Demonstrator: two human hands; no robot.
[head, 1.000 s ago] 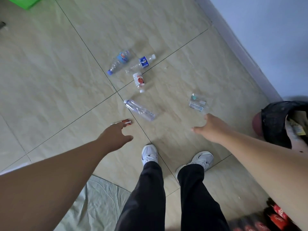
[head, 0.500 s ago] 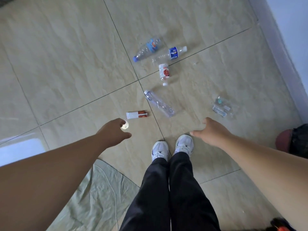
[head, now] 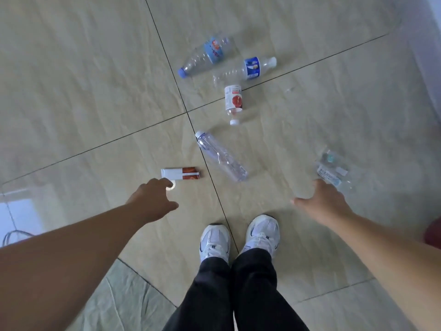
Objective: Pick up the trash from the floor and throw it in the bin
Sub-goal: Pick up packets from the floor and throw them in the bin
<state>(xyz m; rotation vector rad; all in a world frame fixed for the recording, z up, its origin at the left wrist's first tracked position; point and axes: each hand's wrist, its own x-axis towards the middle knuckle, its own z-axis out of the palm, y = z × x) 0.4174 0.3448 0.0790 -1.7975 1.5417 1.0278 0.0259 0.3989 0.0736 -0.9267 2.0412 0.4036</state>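
Two bare hands hung over trash scattered on the tiled floor (head: 71, 80)

The left hand (head: 152, 199) hovered with its fingers (head: 164, 182) loosely spread and empty, their tips just near of the box (head: 180, 174), which lay flat with its long axis running left to right, red end to the right. The right hand (head: 324, 201) was open too, fingers apart, just near of the crumpled wrapper (head: 333, 170). Between the hands a clear bottle (head: 220, 156) lay on a slant, cap pointing far left. Three more bottles lay farther off: blue cap (head: 206, 56), blue label (head: 248, 68), red label (head: 233, 101). White shoes (head: 214, 240) stood together at the near edge
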